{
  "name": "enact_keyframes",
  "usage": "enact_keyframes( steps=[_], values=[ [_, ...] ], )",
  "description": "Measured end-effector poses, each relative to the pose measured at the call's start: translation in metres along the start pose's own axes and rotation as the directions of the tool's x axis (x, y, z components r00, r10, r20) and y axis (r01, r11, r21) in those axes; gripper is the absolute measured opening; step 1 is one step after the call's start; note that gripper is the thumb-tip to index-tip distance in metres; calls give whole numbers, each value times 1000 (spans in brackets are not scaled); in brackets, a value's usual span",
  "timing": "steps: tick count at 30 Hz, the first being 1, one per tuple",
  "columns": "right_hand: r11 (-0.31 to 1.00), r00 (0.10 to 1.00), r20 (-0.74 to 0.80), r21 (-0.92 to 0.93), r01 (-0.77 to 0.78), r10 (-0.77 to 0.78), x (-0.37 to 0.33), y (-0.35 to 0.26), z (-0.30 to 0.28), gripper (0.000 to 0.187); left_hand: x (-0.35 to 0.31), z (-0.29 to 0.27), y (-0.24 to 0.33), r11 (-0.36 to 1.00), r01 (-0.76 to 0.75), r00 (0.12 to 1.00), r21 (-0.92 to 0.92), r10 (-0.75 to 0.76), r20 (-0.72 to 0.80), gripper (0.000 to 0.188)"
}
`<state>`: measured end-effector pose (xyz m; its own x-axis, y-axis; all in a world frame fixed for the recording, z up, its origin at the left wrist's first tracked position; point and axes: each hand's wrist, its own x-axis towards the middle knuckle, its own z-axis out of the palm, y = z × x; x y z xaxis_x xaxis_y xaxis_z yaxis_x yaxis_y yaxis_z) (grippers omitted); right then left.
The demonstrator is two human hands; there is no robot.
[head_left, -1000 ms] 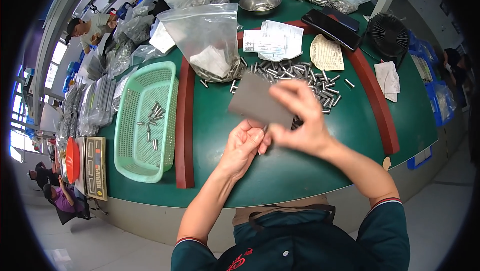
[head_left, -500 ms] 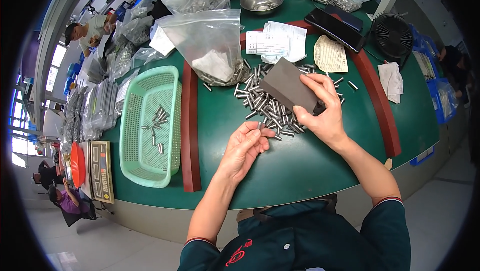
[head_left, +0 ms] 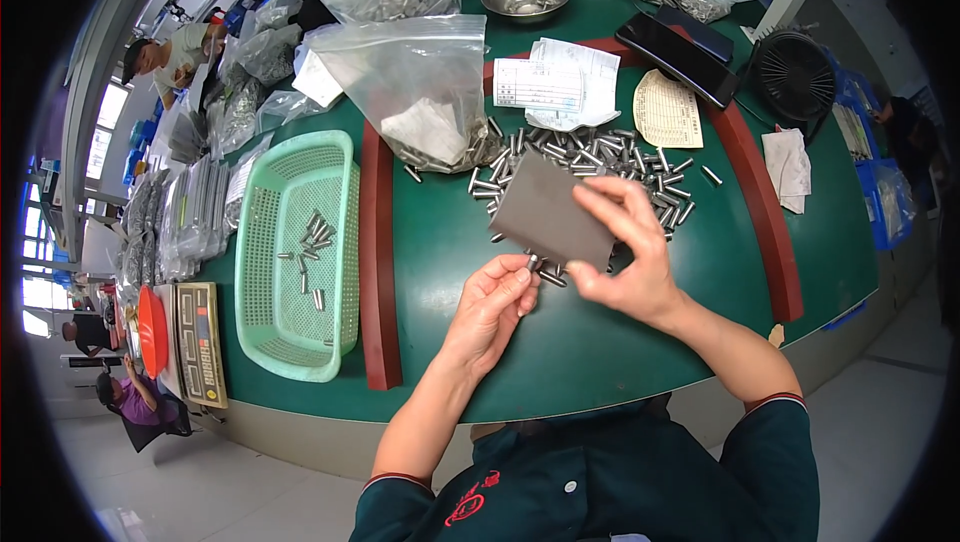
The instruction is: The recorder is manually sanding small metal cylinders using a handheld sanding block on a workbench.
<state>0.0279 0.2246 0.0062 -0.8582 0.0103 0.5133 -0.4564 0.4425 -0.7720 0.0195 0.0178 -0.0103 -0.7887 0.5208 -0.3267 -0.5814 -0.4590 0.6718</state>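
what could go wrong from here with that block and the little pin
The small metal pin pinched in the left hand could slip and get lost among the loose pins. The grey block in the right hand hides some of them, so it might knock pins away unseen. The block's lower edge is also close to the left hand and could scrape it.

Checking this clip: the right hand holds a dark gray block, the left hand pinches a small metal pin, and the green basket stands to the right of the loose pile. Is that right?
Not quite: the head view shows the green basket to the left of the loose pile. The right hand does hold a dark gray block, and the left hand pinches a small metal pin.
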Motion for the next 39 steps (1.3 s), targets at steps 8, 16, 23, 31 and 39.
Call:
enact_keyframes(
  steps=[8, 16, 23, 31, 39],
  values=[
    [988, 994, -44, -123, 89, -96, 8, 6, -1, 65, -1, -4, 0, 998, 56, 998, -41, -55, 21, 12],
    [989, 992, -94, -130, 68, -81, 11, 4, -3, 63, -4, 6, 5, 997, 59, 993, 57, -64, 102, 18],
    [987, 989, -147, -160, 11, -35, 15, 12, -10, 60, -6, 7, 9, 994, 51, 979, 98, -70, 191, 30],
    [996, 992, -121, -73, -53, 44, 11, 8, -13, 62, -1, 7, 7, 994, 108, 980, 7, -108, 165, 32],
    [955, 940, 178, 119, 273, -291, 2, -17, -1, 69, -5, 8, 0, 988, 122, 992, -96, -122, 2, 22]
  ],
)
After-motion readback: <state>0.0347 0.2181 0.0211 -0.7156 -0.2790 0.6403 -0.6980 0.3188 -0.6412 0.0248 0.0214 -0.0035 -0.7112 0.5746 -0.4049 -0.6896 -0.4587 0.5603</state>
